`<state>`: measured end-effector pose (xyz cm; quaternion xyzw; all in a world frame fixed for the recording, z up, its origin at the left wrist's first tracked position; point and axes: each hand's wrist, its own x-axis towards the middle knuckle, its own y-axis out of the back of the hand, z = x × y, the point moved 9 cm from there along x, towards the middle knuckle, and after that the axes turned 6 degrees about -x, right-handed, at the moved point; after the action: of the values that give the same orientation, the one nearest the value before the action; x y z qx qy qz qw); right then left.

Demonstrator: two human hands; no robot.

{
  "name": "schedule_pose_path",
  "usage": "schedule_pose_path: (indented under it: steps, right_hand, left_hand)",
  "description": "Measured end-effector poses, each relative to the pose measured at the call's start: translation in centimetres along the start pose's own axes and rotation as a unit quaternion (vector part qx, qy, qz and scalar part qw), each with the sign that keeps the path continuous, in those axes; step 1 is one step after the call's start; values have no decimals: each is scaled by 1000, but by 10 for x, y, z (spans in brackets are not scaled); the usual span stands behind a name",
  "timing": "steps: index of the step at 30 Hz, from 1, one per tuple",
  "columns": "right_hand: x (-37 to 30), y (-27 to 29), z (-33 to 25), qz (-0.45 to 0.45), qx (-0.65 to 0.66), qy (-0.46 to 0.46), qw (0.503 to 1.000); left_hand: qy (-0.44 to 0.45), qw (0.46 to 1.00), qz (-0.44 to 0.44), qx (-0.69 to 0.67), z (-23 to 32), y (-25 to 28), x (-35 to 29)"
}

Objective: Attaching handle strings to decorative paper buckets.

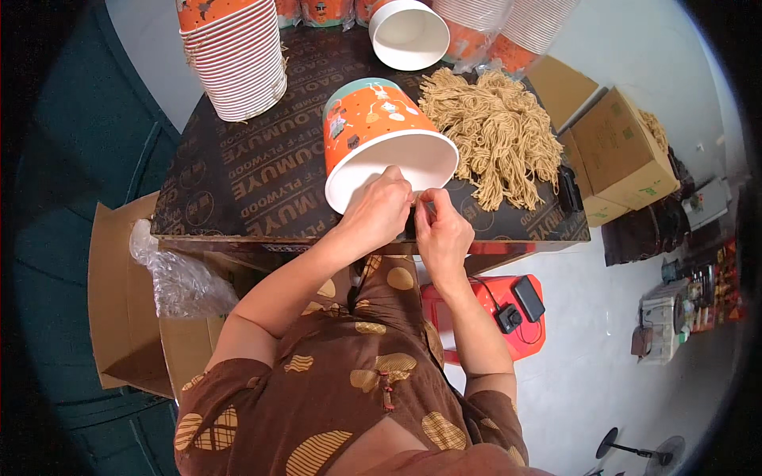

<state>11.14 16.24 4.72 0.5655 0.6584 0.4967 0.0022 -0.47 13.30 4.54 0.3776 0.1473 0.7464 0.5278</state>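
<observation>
An orange paper bucket (371, 115) with a teal base band and white figures lies on its side near the table's front edge, its white mouth facing me. My left hand (376, 208) is closed at the lower rim of that mouth, the knuckles in front of the white inside. Just right of it, my right hand (443, 232) is pinched at the same rim, fingertips close to the left ones. Whatever sits between the right fingertips is too small and hidden to make out. A heap of tan yarn strands (500, 135) lies right of the bucket.
Nested orange-and-white buckets (238, 67) stand at the far left of the dark plywood table (262, 170). Another white bucket (409, 36) and wrapped stacks line the back. Cardboard boxes (615, 151) are at right; an open carton (127, 293) is at left. A red stool (528, 333) holds small black devices.
</observation>
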Motion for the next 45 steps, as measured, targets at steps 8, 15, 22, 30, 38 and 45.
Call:
schedule_pose_path:
  steps: [8, 15, 22, 30, 38, 45]
  right_hand:
    - [0, 0, -1, 4, 2, 18, 1000]
    - [0, 0, -3, 6, -12, 28, 1000]
    - [-1, -1, -3, 6, -14, 37, 999]
    - [-4, -1, -7, 14, -25, 72, 997]
    - [-1, -1, -2, -15, -5, 28, 999]
    - [3, -7, 8, -67, 8, -12, 998]
  left_hand:
    - [-1, 1000, -3, -8, 0, 0, 0]
    - [-4, 1000, -2, -17, 0, 1, 0]
    - [-2, 1000, 3, -26, -1, 3, 0]
    - [-1, 999, 17, -29, 0, 4, 0]
    - [6, 1000, 7, -17, -2, 1, 1]
    - [-3, 1000, 15, 1, 1, -3, 0]
